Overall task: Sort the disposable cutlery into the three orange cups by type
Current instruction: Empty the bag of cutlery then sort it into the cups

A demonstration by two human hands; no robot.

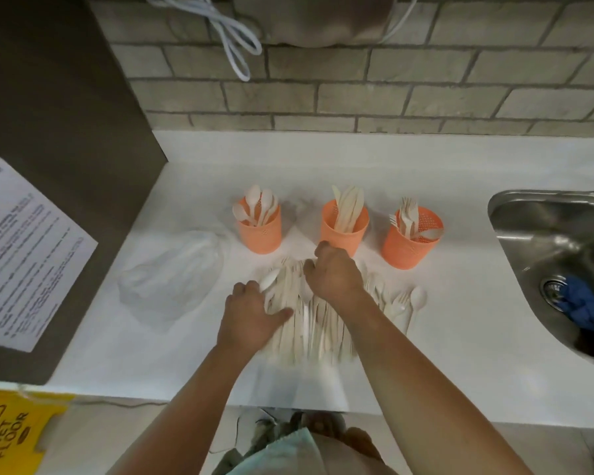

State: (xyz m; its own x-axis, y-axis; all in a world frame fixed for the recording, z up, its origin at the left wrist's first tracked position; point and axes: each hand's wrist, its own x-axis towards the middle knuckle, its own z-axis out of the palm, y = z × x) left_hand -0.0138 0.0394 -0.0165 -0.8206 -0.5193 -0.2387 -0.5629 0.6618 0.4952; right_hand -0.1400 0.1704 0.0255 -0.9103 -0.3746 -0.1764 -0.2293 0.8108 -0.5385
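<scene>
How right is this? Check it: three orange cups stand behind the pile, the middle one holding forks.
Wrong on the forks: the head view shows the middle cup holding knives. It does stand, with the other two, behind the pile.

Three orange cups (343, 228) stand upright in a row, holding spoons, knives and forks; pale cutlery (309, 323) lies heaped before them.
</scene>
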